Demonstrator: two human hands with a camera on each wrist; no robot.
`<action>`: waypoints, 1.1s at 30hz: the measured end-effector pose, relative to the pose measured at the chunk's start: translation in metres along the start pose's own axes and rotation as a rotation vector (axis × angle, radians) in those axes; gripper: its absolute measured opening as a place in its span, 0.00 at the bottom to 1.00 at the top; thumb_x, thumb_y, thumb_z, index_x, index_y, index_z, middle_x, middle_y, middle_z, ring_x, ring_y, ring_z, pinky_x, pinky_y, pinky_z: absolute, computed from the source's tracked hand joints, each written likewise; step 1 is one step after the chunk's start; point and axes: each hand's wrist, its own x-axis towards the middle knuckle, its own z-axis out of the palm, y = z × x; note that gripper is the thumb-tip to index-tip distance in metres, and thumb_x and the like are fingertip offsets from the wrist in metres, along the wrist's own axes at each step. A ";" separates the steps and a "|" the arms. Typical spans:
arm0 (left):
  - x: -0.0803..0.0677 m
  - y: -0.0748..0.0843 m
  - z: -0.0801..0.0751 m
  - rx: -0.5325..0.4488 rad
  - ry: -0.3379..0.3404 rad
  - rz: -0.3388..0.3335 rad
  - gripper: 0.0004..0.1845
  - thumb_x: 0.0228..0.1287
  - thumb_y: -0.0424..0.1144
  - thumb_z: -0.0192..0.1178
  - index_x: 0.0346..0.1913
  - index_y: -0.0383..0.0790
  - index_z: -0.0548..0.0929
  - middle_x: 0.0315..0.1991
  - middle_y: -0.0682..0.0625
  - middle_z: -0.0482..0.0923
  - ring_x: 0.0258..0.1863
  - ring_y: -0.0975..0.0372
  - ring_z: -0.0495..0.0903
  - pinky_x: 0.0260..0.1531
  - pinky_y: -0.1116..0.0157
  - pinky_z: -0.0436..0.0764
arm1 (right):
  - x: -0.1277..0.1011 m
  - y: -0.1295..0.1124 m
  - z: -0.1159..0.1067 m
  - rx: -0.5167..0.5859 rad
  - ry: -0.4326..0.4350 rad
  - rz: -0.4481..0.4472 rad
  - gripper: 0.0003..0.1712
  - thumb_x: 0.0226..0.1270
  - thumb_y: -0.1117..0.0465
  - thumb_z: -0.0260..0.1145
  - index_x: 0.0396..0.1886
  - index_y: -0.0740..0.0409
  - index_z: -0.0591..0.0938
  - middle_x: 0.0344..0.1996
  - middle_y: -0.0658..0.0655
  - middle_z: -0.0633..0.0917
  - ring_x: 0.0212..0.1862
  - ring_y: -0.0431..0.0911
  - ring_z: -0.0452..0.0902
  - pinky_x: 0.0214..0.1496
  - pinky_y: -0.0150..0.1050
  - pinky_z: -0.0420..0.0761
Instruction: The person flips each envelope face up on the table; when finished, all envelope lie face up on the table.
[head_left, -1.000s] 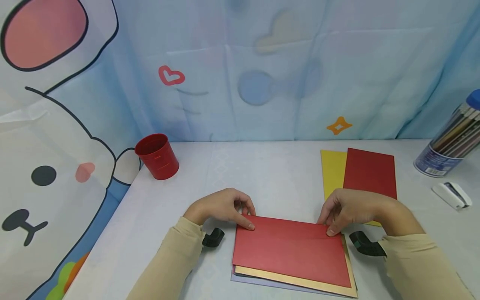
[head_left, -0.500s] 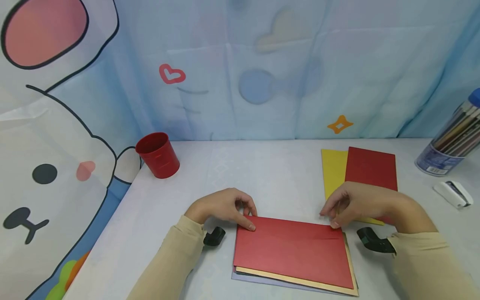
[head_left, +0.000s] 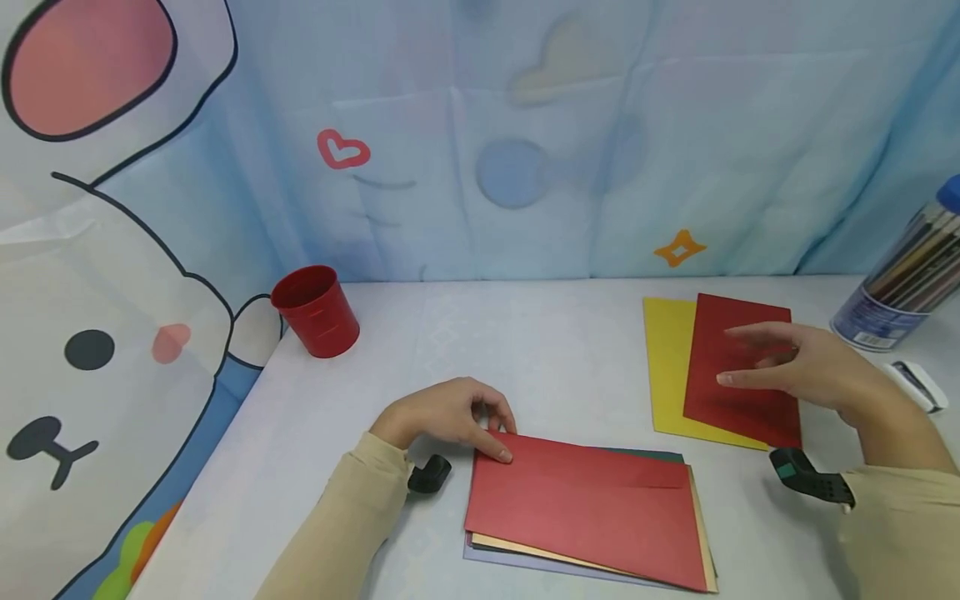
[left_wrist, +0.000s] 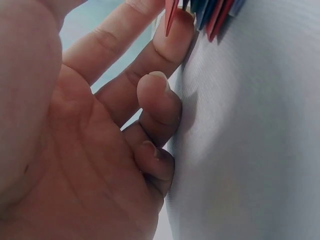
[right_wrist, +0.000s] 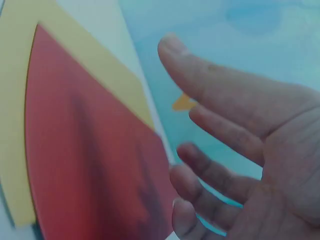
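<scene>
Two hands split the work: left hand (head_left: pixel 448 417) pins the near paper stack (head_left: pixel 585 512) by its far-left corner, while right hand (head_left: pixel 806 371) hovers open, empty, over the far-right red sheet (head_left: pixel 738 396), best lifted by an edge.

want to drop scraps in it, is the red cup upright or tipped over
Upright. The red cup stands on its base on the table, open mouth facing up. Whether anything is inside cannot be told.
</scene>
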 end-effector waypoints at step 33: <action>0.002 -0.001 0.002 -0.013 0.021 0.004 0.11 0.51 0.45 0.80 0.36 0.57 0.89 0.29 0.54 0.79 0.24 0.62 0.72 0.29 0.66 0.72 | 0.007 0.014 0.005 -0.032 -0.002 0.422 0.78 0.43 0.48 0.85 0.72 0.81 0.40 0.54 0.84 0.58 0.59 0.77 0.53 0.49 0.65 0.78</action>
